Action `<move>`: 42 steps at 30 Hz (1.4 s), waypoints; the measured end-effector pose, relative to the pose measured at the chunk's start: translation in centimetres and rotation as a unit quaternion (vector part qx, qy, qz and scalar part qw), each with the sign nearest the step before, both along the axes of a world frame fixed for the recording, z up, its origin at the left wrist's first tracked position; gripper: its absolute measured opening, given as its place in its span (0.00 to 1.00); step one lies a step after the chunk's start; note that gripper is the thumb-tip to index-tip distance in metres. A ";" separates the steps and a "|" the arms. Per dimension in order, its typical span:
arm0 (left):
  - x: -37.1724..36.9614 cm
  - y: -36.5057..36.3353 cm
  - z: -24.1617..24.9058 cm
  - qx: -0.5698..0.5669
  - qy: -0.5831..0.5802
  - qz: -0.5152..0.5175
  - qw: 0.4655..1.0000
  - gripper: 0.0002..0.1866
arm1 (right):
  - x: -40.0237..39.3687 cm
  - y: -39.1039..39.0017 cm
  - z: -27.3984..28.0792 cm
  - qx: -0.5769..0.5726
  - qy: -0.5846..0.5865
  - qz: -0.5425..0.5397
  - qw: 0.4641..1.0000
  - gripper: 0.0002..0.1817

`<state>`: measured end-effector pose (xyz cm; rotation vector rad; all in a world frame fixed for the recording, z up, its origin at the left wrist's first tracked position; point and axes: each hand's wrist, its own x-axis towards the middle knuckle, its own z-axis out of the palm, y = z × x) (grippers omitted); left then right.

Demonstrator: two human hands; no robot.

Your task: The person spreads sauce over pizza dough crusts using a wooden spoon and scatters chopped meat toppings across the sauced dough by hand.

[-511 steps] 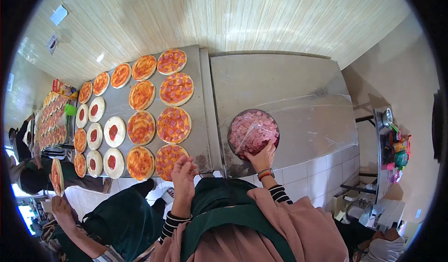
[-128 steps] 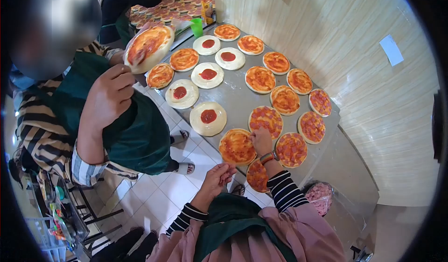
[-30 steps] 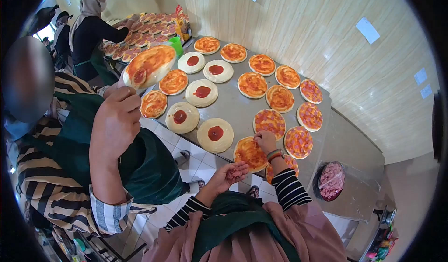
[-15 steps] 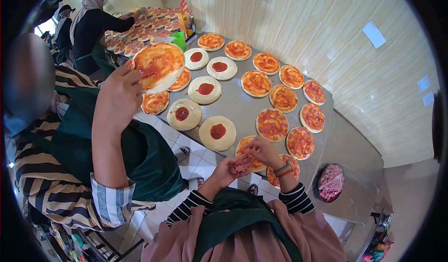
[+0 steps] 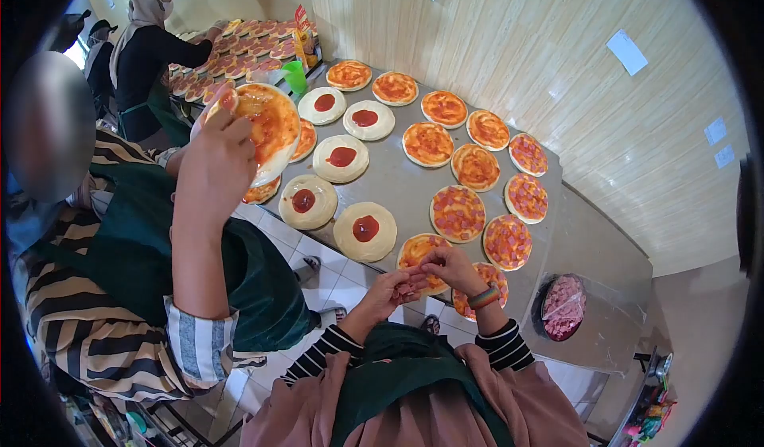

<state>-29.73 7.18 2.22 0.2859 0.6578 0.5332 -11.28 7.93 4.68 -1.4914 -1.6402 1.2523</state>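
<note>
My left hand (image 5: 390,294) is cupped, palm up, around chopped pink meat (image 5: 406,289) at the table's near edge. Beside it, my right hand (image 5: 452,267) has its fingertips pinched together close to the left fingers; whatever they hold is too small to make out. Both hands are over the near side of a sauced pizza base (image 5: 420,250), which they partly cover. A pizza with meat bits (image 5: 482,281) lies under my right wrist. Two more topped pizzas (image 5: 458,214) (image 5: 508,242) lie just beyond.
Dough rounds with sauce blobs (image 5: 365,228) and sauced bases (image 5: 428,144) cover the metal table (image 5: 374,184). A bowl of chopped meat (image 5: 563,308) stands at right. On the left, a co-worker's hand (image 5: 215,169) holds up a sauced base (image 5: 270,129). A green cup (image 5: 294,77) stands behind.
My right fingers have drawn together near my left fingertips, and my left hand has closed slightly more around the meat. The co-worker's raised base has tilted and shifted. The view has moved slightly.
</note>
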 end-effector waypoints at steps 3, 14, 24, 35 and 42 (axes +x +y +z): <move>-0.2 0.0 -0.3 -0.009 0.048 0.013 0.999 0.15 | -0.7 0.1 0.7 0.015 -0.015 0.019 1.000 0.06; -1.2 -0.2 -2.5 -0.028 0.039 0.080 0.996 0.10 | -2.1 1.2 -1.1 -0.045 -0.012 0.043 0.998 0.05; -1.1 0.0 -3.4 -0.035 0.052 0.123 0.990 0.11 | -1.5 2.3 -3.0 -0.008 0.025 -0.004 1.000 0.05; -3.0 -0.5 -2.6 -0.064 0.047 0.152 0.985 0.11 | 0.9 7.6 -7.5 0.030 -0.201 0.007 0.979 0.06; -3.3 -0.6 -2.2 -0.071 0.043 0.163 0.983 0.10 | 0.1 8.0 -9.2 0.015 -0.200 0.021 0.979 0.06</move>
